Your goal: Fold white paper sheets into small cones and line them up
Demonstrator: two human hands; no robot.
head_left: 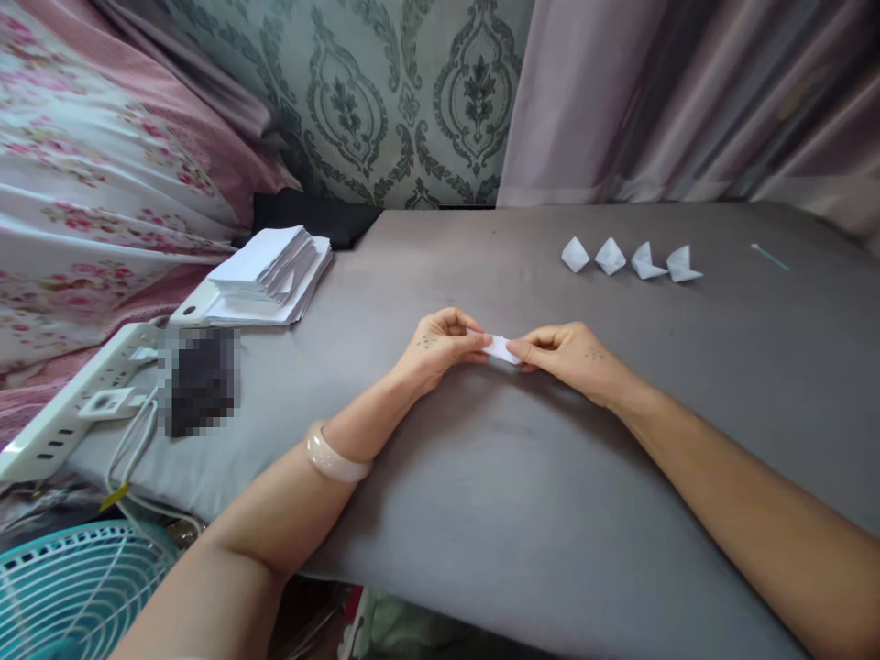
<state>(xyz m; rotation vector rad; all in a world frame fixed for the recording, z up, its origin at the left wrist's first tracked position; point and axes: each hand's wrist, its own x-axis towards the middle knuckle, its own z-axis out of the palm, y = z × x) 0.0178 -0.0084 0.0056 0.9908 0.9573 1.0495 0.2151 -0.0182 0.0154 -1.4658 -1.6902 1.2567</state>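
Note:
A small folded piece of white paper [502,349] is held just above the grey table, between both hands. My left hand [446,344] pinches its left end with thumb and fingers. At the other end, my right hand [556,353] grips the paper in the same way, thumb on top. The fingertips hide both ends of the paper. Beyond my right hand, several folded white paper shapes stand in a row, from the leftmost paper shape [575,256] to the rightmost paper shape [683,265].
A stack of white paper [265,266] lies at the left, near a black item [316,215]. A white power strip [75,408] with cables and a pixelated dark object [203,380] are closer. A turquoise fan [75,587] stands below the edge. A thin stick [770,257] lies far right.

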